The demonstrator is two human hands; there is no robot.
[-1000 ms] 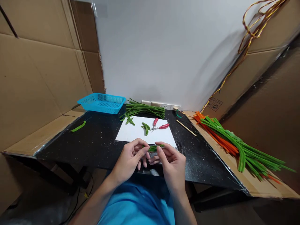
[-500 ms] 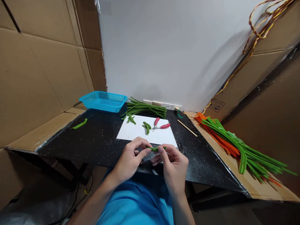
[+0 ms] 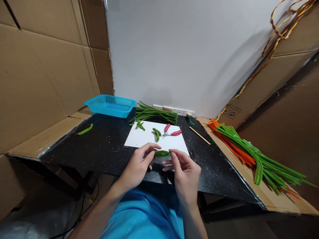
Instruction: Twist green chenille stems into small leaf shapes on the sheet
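Just above the table's front edge is a small leaf-shaped piece of folded green pipe cleaner (image 3: 161, 153), its loops lying side by side. My right hand (image 3: 185, 172) pinches its right end between thumb and index finger. At the left end is my left hand (image 3: 138, 166), thumb against the piece and index fingertip raised over it; the other fingers are partly hidden behind. Beyond my hands, a white sheet (image 3: 147, 139) bears a bent green pipe cleaner shape (image 3: 157, 134), another leafy one (image 3: 140, 125) at its top left corner, and nippers with red handles (image 3: 171, 132).
A blue basket (image 3: 111, 108) stands at the back left beside a bundle of dark green stems (image 3: 157, 115). Near the left edge lies a bright green strip (image 3: 85, 129). To the right are a wooden stick (image 3: 200, 135), orange pipe cleaners (image 3: 236, 151) and green pipe cleaners (image 3: 249, 149).
The green piece has turned so its broader looped face shows. My left index finger has lifted off it, and my right fingertips have shifted to its right end.
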